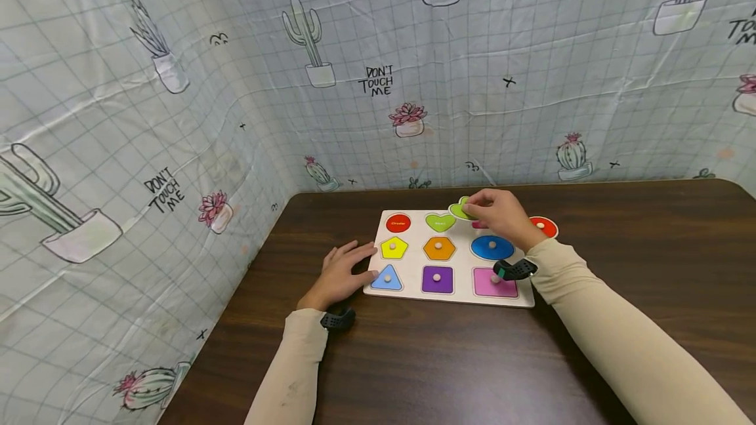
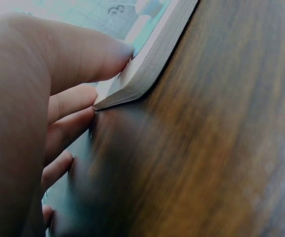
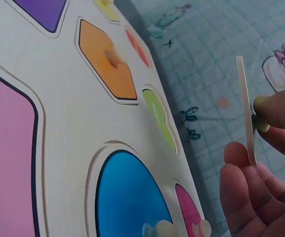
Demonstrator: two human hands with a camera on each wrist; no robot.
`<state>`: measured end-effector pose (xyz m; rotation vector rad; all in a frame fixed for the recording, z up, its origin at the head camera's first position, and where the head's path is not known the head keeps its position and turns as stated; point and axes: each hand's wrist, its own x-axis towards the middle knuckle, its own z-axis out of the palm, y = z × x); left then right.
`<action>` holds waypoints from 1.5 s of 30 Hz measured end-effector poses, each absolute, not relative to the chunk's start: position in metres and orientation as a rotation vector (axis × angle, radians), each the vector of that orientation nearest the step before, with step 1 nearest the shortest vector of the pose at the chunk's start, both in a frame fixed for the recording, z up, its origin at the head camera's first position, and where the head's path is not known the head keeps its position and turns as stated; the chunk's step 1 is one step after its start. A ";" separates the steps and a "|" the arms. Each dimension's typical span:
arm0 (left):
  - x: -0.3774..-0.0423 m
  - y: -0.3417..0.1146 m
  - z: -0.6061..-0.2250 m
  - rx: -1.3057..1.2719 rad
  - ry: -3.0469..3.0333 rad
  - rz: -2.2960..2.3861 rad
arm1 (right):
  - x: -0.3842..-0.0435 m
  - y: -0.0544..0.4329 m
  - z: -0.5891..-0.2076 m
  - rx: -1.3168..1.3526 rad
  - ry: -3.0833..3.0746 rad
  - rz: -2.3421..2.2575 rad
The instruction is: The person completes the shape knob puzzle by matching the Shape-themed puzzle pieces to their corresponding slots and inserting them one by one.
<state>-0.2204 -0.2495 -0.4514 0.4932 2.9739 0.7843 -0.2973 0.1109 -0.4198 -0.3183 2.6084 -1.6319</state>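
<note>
A pale wooden puzzle board (image 1: 409,269) lies flat on the table. My right hand (image 1: 504,215) pinches a green heart puzzle piece (image 1: 458,209) by its knob, lifted over the board's far edge. In the right wrist view that heart piece (image 3: 246,111) appears edge-on, apart from the board. To its left is the bare heart-shaped recess (image 1: 440,222), printed green. My left hand (image 1: 339,275) rests at the board's left side, its thumb on the near corner and its fingers extended along the edge. The left wrist view shows the thumb (image 2: 95,57) touching the board's top.
A red circle piece (image 1: 544,226) lies beyond the board's right side. Knobbed pieces sit in the board, among them a blue oval (image 1: 491,248), an orange hexagon (image 1: 439,248) and a purple square (image 1: 437,279). The red circle recess (image 1: 398,223) is bare. A patterned cloth (image 1: 472,71) hangs behind the table.
</note>
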 end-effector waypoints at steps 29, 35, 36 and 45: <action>-0.219 -0.251 -0.449 0.492 2.971 0.757 | -0.320 0.070 -0.428 -0.472 2.884 -1.300; -0.222 -0.252 -0.451 0.508 2.985 0.745 | -0.323 0.067 -0.429 -0.545 2.952 -1.287; -0.222 -0.252 -0.452 0.514 2.987 0.745 | -0.323 0.067 -0.429 -0.542 2.957 -1.294; -0.223 -0.254 -0.453 0.532 2.989 0.770 | -0.327 0.063 -0.432 -0.506 2.936 -1.252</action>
